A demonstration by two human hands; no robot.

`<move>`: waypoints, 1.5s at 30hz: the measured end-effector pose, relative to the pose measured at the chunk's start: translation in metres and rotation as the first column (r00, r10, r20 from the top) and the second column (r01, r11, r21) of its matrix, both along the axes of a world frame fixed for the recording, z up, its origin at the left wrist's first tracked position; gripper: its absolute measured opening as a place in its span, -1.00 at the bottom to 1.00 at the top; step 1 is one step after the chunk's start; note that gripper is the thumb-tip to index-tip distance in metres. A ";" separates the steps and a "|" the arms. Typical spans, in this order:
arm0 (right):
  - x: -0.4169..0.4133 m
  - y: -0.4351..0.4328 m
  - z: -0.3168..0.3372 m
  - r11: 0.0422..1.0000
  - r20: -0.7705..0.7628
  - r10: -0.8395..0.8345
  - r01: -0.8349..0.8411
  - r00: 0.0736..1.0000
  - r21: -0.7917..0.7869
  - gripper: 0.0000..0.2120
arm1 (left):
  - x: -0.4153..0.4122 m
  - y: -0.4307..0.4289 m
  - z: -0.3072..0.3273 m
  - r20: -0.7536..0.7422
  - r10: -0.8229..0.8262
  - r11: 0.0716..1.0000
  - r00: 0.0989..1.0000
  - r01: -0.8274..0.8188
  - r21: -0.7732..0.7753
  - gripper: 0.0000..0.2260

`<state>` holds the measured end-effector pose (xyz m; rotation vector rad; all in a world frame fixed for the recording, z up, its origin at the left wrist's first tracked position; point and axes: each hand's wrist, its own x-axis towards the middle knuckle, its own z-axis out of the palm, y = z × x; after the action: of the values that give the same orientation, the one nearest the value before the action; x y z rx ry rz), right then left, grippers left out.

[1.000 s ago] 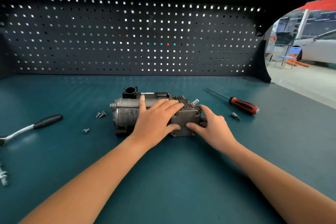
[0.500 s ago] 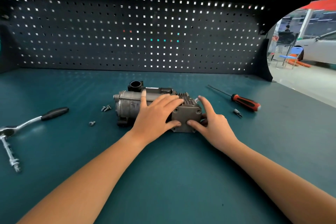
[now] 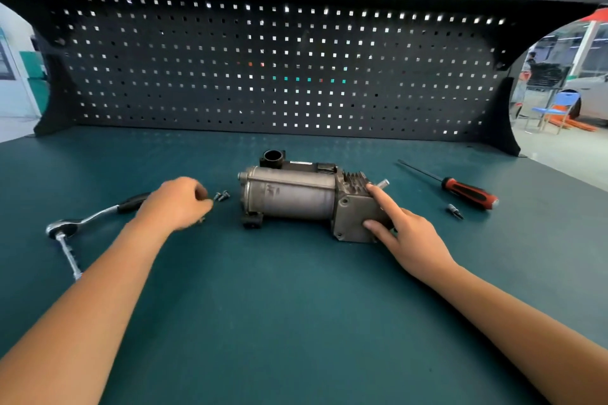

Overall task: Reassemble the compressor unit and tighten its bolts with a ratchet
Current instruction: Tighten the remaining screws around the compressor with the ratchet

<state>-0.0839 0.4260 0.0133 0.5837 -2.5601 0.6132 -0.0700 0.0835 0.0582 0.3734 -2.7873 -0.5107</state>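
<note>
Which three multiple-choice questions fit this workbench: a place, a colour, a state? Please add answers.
1. Where does the ratchet lie?
A) left of the compressor
B) right of it
C) on it

2. What colour is the screwdriver handle?
A) blue
B) red and black
C) yellow

3. The right hand:
A) presses the compressor's end cover
B) grips the screwdriver
C) holds a bolt

Answers:
1 A: the compressor is to its right.
2 B: red grip, black parts.
3 A: straight fingers touch the cover.

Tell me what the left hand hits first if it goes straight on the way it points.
Likely the pair of loose bolts just beyond the left hand; the compressor lies behind them. Blur leaves height unclear.
</note>
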 end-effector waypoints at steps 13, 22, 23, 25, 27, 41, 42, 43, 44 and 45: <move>0.002 -0.002 0.003 0.998 -0.124 -0.064 0.066 0.990 0.012 -0.49 | 0.014 0.006 -0.020 0.121 -0.199 0.950 0.973 0.221 -0.218 -0.72; 0.004 -0.004 0.005 0.998 -0.178 -0.009 0.020 0.984 0.059 -0.44 | 0.008 0.021 -0.027 -0.032 -0.167 0.971 0.985 0.159 -0.180 -0.59; 0.004 -0.004 0.005 0.998 -0.169 -0.005 0.014 0.986 0.056 -0.44 | 0.006 0.023 -0.030 -0.005 -0.156 0.971 0.988 0.153 -0.184 -0.57; 0.005 -0.005 0.005 0.999 -0.155 -0.006 0.011 0.988 0.032 -0.43 | 0.002 0.022 -0.032 -0.018 -0.125 0.983 0.992 0.122 -0.135 -0.58; 0.006 -0.004 0.005 1.000 -0.145 -0.005 0.008 0.989 0.016 -0.43 | 0.000 0.014 -0.028 -0.142 -0.068 0.997 0.987 0.063 -0.039 -0.64; 0.010 -0.002 0.010 1.000 -0.173 -0.015 0.015 0.985 -0.001 -0.48 | 0.004 -0.002 -0.022 0.096 -0.042 0.978 0.994 0.061 -0.198 -0.84; 0.011 -0.003 0.010 1.000 -0.194 -0.019 0.019 0.981 0.001 -0.49 | 0.006 0.000 -0.021 0.121 -0.045 0.976 0.992 0.070 -0.206 -0.79; 0.013 -0.004 0.011 1.000 -0.229 -0.016 0.018 0.973 0.008 -0.49 | 0.008 0.002 -0.019 0.130 -0.053 0.976 0.990 0.079 -0.205 -0.77; 0.014 -0.004 0.011 1.000 -0.276 -0.007 0.014 0.961 0.021 -0.49 | 0.011 0.004 -0.017 0.130 -0.067 0.975 0.989 0.092 -0.200 -0.77; 0.015 -0.005 0.010 0.999 -0.326 0.003 0.010 0.945 0.037 -0.49 | 0.015 0.007 -0.015 0.120 -0.096 0.975 0.988 0.117 -0.188 -0.77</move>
<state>-0.0693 0.4214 0.0236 0.6353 -2.2637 0.4260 -0.0552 0.0901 0.0431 0.2158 -2.9432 -0.2428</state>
